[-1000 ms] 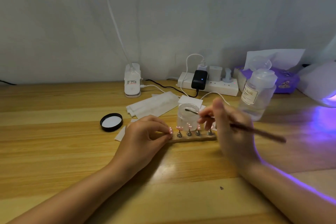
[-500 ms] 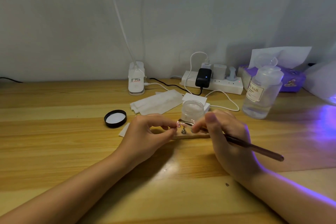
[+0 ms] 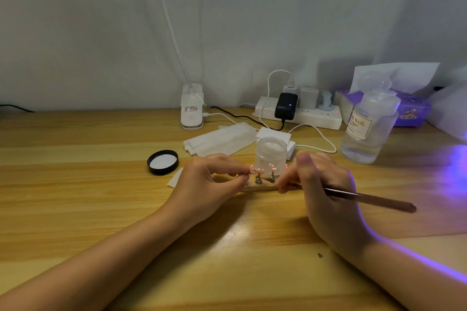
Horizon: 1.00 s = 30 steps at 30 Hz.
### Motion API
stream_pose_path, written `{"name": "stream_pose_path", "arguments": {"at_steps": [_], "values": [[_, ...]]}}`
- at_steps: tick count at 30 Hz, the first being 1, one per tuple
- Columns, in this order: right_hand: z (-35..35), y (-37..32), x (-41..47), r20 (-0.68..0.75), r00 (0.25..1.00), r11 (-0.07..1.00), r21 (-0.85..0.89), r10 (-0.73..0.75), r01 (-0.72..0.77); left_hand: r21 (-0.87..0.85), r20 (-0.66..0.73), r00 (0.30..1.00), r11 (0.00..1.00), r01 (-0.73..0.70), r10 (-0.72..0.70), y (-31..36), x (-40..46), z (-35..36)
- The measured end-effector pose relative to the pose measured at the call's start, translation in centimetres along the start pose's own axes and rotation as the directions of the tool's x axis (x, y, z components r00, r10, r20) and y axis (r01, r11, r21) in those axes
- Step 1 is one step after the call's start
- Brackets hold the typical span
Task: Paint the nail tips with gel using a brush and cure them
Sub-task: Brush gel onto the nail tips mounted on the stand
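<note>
I see the pink nail tips point(image 3: 257, 170) standing on small metal pegs in a wooden holder point(image 3: 260, 187) near the table's point(image 3: 75, 209) middle, just in front of an open clear jar point(image 3: 271, 153). My left hand point(image 3: 209, 184) pinches the leftmost tip, and my right hand point(image 3: 321, 184) grips the brush point(image 3: 369, 199), its handle pointing right. The black lid point(image 3: 163, 161) lies to the left, a clear bottle point(image 3: 366, 129) far right.

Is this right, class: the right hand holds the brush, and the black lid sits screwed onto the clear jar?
Not quite. The right hand does hold the brush, but the head view shows the black lid lying off the clear jar, on the table to its left.
</note>
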State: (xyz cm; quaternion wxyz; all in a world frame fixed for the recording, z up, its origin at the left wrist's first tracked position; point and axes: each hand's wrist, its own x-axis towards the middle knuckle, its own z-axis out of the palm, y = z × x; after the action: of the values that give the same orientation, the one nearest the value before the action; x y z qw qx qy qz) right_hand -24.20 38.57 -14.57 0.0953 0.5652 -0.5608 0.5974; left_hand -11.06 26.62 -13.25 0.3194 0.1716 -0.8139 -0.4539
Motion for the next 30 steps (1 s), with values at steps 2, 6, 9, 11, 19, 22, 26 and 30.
{"name": "stream_pose_path", "arguments": {"at_steps": [2, 6, 9, 11, 19, 22, 26, 30], "values": [[0.17, -0.03, 0.21, 0.024, 1.0, 0.999, -0.038, -0.012, 0.013, -0.006, 0.001, 1.0, 1.0, 0.006, -0.006, 0.0, -0.01, -0.02], [0.03, -0.07, 0.06, 0.046, 0.998, 0.999, -0.001, 0.042, -0.042, -0.036, 0.002, 1.0, 0.999, 0.022, -0.022, 0.09, -0.06, -0.01], [-0.02, -0.15, 0.16, 0.02, 0.999, 0.999, 0.006, 0.045, -0.045, -0.018, 0.009, 1.0, 1.0, 0.014, -0.014, 0.09, -0.05, -0.05], [0.27, -0.19, 0.41, 0.047, 0.999, 0.998, -0.059, 0.013, -0.01, -0.013, 0.012, 1.0, 1.0, 0.016, -0.016, 0.03, -0.04, -0.09], [0.12, -0.33, 0.39, 0.039, 0.999, 0.999, -0.026, 0.031, -0.03, 0.001, 0.017, 1.0, 1.0, 0.012, -0.012, -0.09, 0.08, -0.07], [0.29, -0.26, 0.52, 0.071, 0.997, 0.998, -0.065, 0.03, -0.025, 0.002, 0.013, 1.0, 1.0, 0.021, -0.021, -0.19, 0.11, -0.07], [-0.14, -0.16, 0.19, 0.038, 0.997, 0.997, 0.011, 0.07, -0.071, 0.0, 0.016, 0.999, 1.0, 0.03, -0.03, -0.12, 0.08, -0.08], [0.24, -0.17, 0.62, 0.079, 0.997, 0.995, -0.097, 0.0, 0.008, -0.011, 0.018, 0.999, 0.999, 0.048, -0.048, -0.24, 0.13, -0.04]]}}
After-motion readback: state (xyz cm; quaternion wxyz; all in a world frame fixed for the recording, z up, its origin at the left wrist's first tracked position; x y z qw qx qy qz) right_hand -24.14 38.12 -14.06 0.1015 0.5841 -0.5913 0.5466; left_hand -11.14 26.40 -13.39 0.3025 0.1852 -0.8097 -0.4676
